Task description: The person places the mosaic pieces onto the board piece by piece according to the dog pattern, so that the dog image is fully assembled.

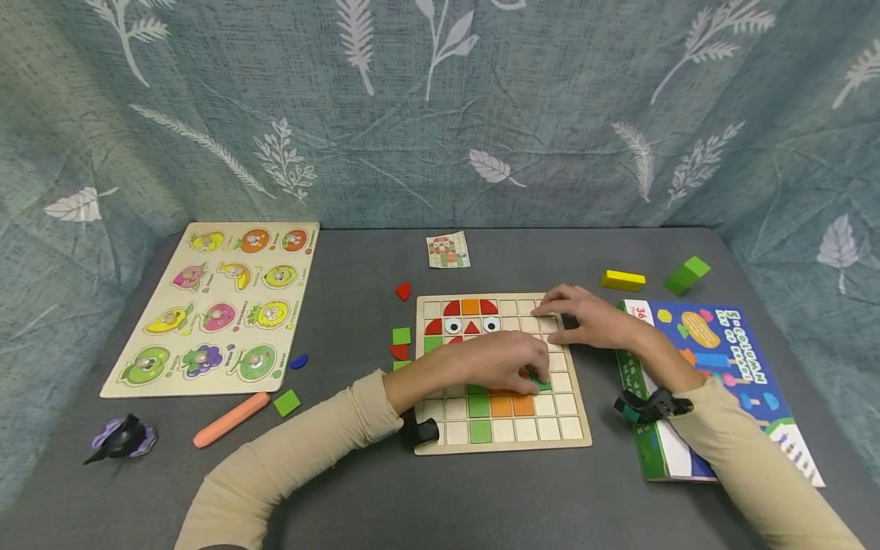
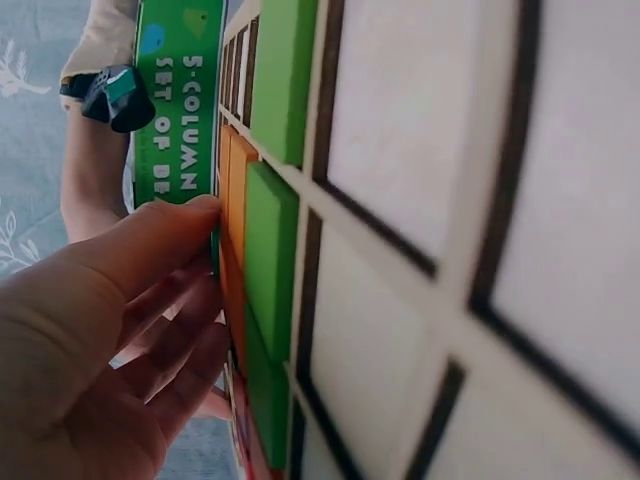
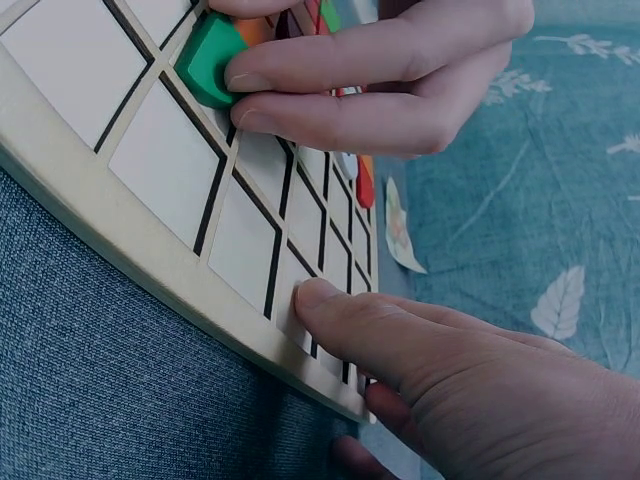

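Observation:
A light wooden grid board [image 1: 509,447] lies in the middle of the table with red, orange and green pieces set in it. Two round eye pieces, one of them the left eye [image 1: 453,325], sit near its top. Reaching across the board, my left hand [image 1: 495,363] pinches a dark green piece [image 3: 212,60] at a cell on the board's right side; its palm hides some pieces in the head view. My right hand [image 1: 594,317] rests at the board's upper right, its thumb [image 3: 340,315] laid on the cells. Its other fingers are partly hidden in the right wrist view.
A fruit puzzle [image 1: 165,267] lies at left, near an orange stick [image 1: 231,420] and a black-purple object [image 1: 122,438]. Loose red and green pieces [image 1: 402,335] border the board. A picture card [image 1: 448,250], yellow block [image 1: 622,280], green block [image 1: 687,276] and box [image 1: 715,359] stand around.

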Tool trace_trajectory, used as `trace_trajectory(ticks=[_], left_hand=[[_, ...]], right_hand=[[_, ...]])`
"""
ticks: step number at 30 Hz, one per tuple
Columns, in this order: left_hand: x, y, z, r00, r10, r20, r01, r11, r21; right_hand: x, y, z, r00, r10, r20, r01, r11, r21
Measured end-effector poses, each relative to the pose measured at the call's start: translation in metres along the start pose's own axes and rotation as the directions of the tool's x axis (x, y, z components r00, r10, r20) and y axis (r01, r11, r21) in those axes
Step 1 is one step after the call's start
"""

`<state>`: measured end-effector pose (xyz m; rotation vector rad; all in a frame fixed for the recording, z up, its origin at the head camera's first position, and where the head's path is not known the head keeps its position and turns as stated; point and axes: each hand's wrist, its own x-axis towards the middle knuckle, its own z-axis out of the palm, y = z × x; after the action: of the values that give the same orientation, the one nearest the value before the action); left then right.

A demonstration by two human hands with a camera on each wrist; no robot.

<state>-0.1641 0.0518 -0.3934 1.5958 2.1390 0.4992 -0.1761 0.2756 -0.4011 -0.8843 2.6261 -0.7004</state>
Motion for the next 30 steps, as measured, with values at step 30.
trace_trajectory(ticks=[30], left_hand=[[-0.289, -0.02, 0.042, 0.71, -0.496, -0.5, 0.336, 0.862, -0.379]], right_hand=[[0.001, -0.002, 0.0, 1.0, 0.022, 0.014, -0.022, 1.0, -0.006]])
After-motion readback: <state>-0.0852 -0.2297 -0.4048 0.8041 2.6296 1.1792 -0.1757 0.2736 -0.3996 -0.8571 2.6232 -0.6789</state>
